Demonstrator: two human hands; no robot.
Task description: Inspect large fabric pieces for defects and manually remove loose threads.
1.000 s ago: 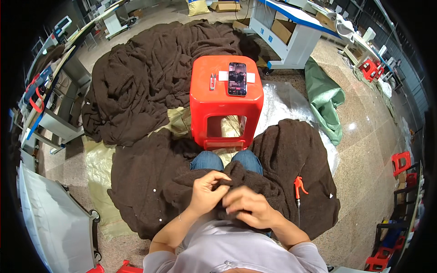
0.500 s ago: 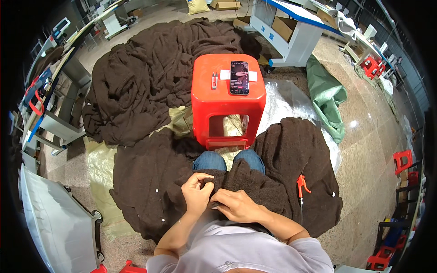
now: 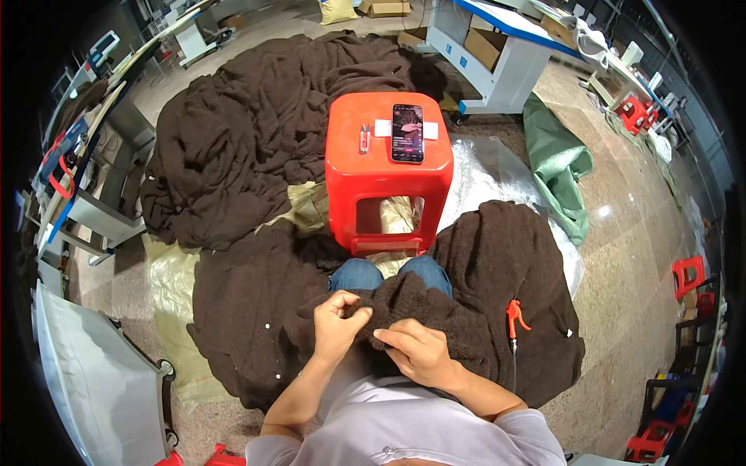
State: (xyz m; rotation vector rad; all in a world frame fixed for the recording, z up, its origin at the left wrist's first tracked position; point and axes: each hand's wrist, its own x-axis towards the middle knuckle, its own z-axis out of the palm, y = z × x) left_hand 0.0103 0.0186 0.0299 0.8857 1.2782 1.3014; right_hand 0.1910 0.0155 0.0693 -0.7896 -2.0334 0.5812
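Dark brown fleecy fabric lies across my lap and spreads out to both sides. Its edge is pinched between the thumb and fingers of my left hand. Just to the right, my right hand is closed on the same fabric, with thumb and forefinger pressed together. A short stretch of cloth bunches between the two hands. Whether anything small sits in the fingertips cannot be made out.
Beyond my knees stands a red plastic stool bearing a phone and small thread snips. An orange air blow gun with a hose lies on the fabric at right. A large brown fabric heap fills the far left.
My right hand has shifted slightly right and up, opening a wider gap from the left hand. My left hand has barely moved. The fabric between them has been reshaped.
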